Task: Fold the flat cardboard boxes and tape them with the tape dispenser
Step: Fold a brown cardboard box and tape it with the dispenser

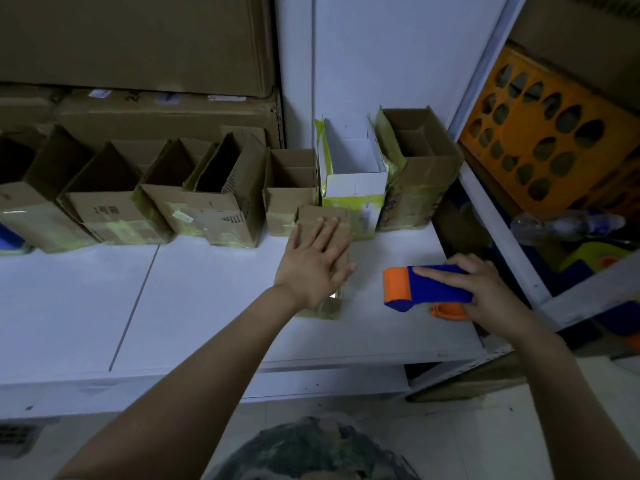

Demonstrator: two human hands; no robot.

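A: At the white surface (207, 306), your left hand (315, 265) lies flat with fingers spread, pressing down on a small cardboard box (325, 211) laid on its side near the middle.

B: Your right hand (485, 289) is wrapped round the blue-and-orange tape dispenser (434, 292), forefinger stretched along its top. It sits just right of that box, apart from it and low at the surface. Whether it rests there I cannot tell.

A: On progress, as I judge it, most of the visible work is behind you. A row of boxes (104, 209) stands along the back wall, mouths up, bases banded in yellowish tape. A white box (356, 188) stands among them toward the right end.

B: The one under your palm looks folded too, with yellowish tape showing at its near end. Your hand hides most of it — so I cannot tell whether its seam is fully closed.

A: What seems left for you is to check that seam, add a strip if it gapes, then stand the box with the others.

B: Beyond that, the large brown cardboard sheets (138, 46) stacked behind the row may be further stock or only storage — I cannot tell which. Whether flat boxes wait elsewhere, the view does not show.
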